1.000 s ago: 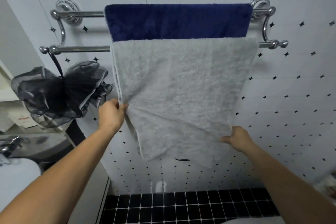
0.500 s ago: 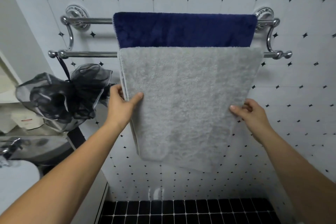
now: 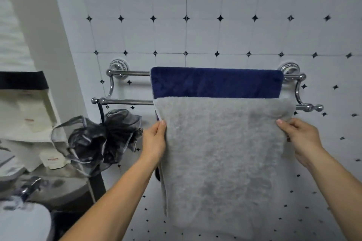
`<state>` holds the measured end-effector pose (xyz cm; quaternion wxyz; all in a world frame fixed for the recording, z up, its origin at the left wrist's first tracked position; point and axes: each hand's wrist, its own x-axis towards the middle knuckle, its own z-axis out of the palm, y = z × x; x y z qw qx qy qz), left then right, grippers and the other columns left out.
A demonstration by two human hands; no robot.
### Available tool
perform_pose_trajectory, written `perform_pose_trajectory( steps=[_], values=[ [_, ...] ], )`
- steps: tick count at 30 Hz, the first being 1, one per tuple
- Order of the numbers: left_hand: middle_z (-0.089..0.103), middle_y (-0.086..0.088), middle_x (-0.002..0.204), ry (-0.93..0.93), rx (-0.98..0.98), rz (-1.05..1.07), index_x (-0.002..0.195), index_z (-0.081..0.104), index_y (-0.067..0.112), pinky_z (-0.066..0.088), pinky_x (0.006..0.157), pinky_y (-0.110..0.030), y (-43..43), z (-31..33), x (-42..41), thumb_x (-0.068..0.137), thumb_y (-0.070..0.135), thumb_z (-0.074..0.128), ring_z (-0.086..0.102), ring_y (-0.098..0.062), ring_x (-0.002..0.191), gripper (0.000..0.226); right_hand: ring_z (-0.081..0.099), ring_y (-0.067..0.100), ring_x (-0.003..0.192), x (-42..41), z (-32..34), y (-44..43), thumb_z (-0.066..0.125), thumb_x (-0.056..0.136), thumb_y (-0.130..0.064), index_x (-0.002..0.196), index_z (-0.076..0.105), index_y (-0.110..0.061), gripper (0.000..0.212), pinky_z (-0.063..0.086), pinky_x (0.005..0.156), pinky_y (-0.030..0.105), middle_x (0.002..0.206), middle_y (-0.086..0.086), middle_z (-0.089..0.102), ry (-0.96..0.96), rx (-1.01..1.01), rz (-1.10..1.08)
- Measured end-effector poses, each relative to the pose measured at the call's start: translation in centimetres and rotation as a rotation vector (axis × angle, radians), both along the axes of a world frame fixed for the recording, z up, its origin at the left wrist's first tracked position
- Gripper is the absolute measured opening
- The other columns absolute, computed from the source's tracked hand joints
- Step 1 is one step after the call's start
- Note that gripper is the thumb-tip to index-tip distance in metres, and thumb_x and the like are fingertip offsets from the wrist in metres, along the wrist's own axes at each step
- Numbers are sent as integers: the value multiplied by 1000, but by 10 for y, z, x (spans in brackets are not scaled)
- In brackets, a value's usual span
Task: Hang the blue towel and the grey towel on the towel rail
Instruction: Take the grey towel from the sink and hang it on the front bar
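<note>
Towels: the blue towel (image 3: 215, 82) hangs over the upper back bar of the towel rail (image 3: 127, 101); the grey towel (image 3: 221, 152) hangs over the lower front bar, covering the blue one's lower part.
Left hand: the left hand (image 3: 154, 139) pinches the grey towel's left edge just below the front bar, thumb on the front face, the other fingers behind the cloth.
Right hand: the right hand (image 3: 301, 137) grips the right edge at about the same height, thumb pressed on the front, and the cloth bunches a little under it.
Stage: both towels look hung, so this reads as a final straightening of the grey one.
Uneven hang: the grey towel's bottom edge slants, lower at the right, and its top right corner spreads past the blue towel toward the rail's end knob; a harder tug from one hand could skew it further.
Slide-off: a downward pull on the front layer alone could drag the towel over the smooth chrome bar until it drops to the floor.
Blue towel: the two cloths touch where they overlap, so a sideways shift of the grey one could rub the blue one out of line.
Neighbour: a black mesh sponge (image 3: 101, 139) hangs from the front bar's left end, near the left hand; a wide leftward sweep could knock it.
</note>
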<state>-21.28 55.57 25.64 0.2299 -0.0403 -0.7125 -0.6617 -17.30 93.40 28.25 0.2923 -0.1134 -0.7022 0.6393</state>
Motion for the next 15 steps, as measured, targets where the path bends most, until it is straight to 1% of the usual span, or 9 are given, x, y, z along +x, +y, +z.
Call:
perform_pose_trajectory(
  steps=[2,4,6,7,8,9,12,13,15],
  values=[
    [73,15,72,-28,17,-41,82,72,14,46,61,-10,1,1,2,100,24,49,62,6,67,31,58,-3,44,1,3,0,76,84,-27,51,65,-26,34,47,47,16,51,-15,65,9,-18,3],
    [75,18,80,-49,78,-85,89,73,19,47,63,-8,-4,5,4,100,25,50,64,9,72,26,61,-4,47,3,3,-2,75,84,-26,58,64,-24,29,44,43,9,54,-15,68,12,-18,26],
    [74,12,93,-38,186,-109,105,70,14,50,74,-14,-12,11,2,98,30,54,66,3,83,24,66,-4,56,7,2,-6,76,83,-27,75,66,-22,14,45,46,8,65,-16,74,6,-18,62],
    [72,7,97,-35,254,-117,113,65,10,51,80,-21,-15,15,1,97,33,55,66,-3,87,30,69,-4,62,9,1,-7,77,82,-27,84,66,-22,12,46,48,8,73,-16,76,4,-15,77],
    [69,3,96,-34,296,-124,116,61,6,51,83,-27,-17,19,-1,95,34,58,64,-9,86,35,71,-2,66,10,-1,-6,78,81,-26,90,66,-24,15,48,50,8,78,-16,76,3,-13,83],
    [67,1,91,-34,313,-130,113,59,3,51,80,-28,-17,23,-2,94,32,60,63,-11,82,35,71,-1,69,12,-3,-5,79,81,-25,94,65,-24,18,49,52,9,79,-15,77,4,-13,80],
    [69,1,81,-43,313,-143,88,62,10,53,64,-21,-13,33,-2,90,22,67,66,-6,68,13,70,0,66,15,-4,-2,78,81,-25,93,64,-19,19,49,53,10,73,-12,76,-7,-4,56],
    [71,1,81,-50,316,-129,86,64,11,53,63,-21,-11,36,0,89,21,68,67,-6,68,11,69,0,64,16,-3,-2,77,82,-26,91,64,-17,19,49,52,10,72,-10,75,-9,1,49],
    [72,-1,85,-57,320,-88,94,67,7,54,65,-20,-11,39,2,87,20,71,68,-7,71,15,68,0,61,18,-1,-2,77,82,-26,90,64,-16,18,48,51,10,76,-4,74,-14,9,42]
  ],
)
